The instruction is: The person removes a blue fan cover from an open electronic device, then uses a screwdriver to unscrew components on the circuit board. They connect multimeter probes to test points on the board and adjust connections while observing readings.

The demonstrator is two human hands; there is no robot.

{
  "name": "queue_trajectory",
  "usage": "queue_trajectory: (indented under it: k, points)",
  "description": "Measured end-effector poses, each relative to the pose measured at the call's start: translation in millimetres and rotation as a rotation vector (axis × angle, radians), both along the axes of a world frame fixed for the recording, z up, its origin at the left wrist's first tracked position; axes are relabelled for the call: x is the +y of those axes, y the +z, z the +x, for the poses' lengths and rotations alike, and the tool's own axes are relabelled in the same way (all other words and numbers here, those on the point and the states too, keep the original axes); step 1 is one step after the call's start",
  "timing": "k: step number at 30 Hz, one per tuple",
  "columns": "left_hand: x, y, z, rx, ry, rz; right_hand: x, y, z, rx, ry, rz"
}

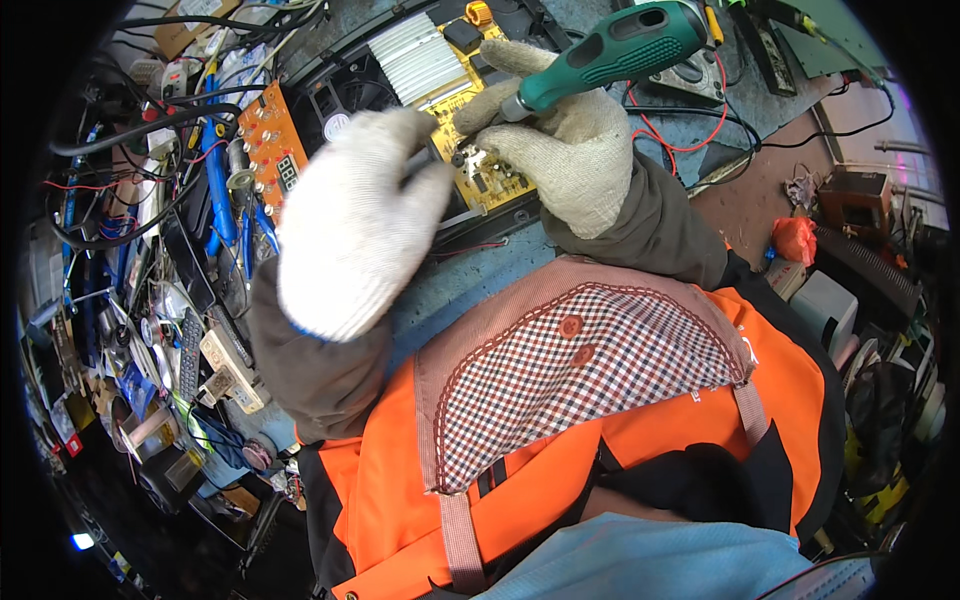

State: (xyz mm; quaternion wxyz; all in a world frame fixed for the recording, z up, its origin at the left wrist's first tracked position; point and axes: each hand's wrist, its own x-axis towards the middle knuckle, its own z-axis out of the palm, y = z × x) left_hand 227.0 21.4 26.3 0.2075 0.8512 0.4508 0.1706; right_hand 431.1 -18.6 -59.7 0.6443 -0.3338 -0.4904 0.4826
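My right hand (585,160), in an off-white knit glove, grips a screwdriver (620,55) with a dark green handle. Its short metal shaft points left and down between my thumb and fingers; the tip is hidden. Under those fingertips lies a yellow circuit board (495,185) with small components and a ribbed silver heat sink (412,60). My left hand (355,225), in a white glove, hovers at the board's left side. A gap shows between its thumb and bent fingers, and nothing is seen in them. The board sits in a black housing (345,75).
Left of the housing lies an orange display board (268,135), beside blue-handled tools (218,180), tangled cables and a remote control (190,350). A meter (690,80) with red and black leads stands at the back right. Boxes and an orange bag (795,240) lie far right.
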Motion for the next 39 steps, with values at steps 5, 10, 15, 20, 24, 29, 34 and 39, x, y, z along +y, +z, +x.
queue_trajectory:
  k: [5,10,15,20,24,29,34,39]
  points:
    - [-5.2,-16.2,5.7,0.134,-0.035,0.073,-2.4,6.8,-8.6,0.160,0.037,-0.060]
    - [-26.7,21.4,-27.4,-0.077,0.100,0.153,-12.2,26.7,17.8,-0.019,-0.083,0.145]
    - [-13.1,12.5,-136.7,-0.008,0.691,0.022,0.0,74.0,56.9,-0.244,-0.067,0.124]
    - [-15.2,-29.8,-188.9,0.135,0.767,-0.237,34.8,85.8,75.9,-0.452,-0.129,0.140]
    - [-13.3,-66.2,-213.1,-0.115,0.794,-0.074,65.3,77.2,91.6,-0.240,-0.105,0.143]
    - [-13.4,-57.4,-214.3,-0.453,0.848,-0.085,66.2,91.6,56.0,-0.112,-0.207,0.183]
    - [-35.0,-35.3,-179.8,-0.452,0.919,0.028,69.4,129.6,88.3,-0.727,-0.337,-0.085]
    - [-37.8,-52.6,-197.8,-0.563,0.940,-0.026,86.5,96.3,92.0,-0.755,-0.471,-0.012]
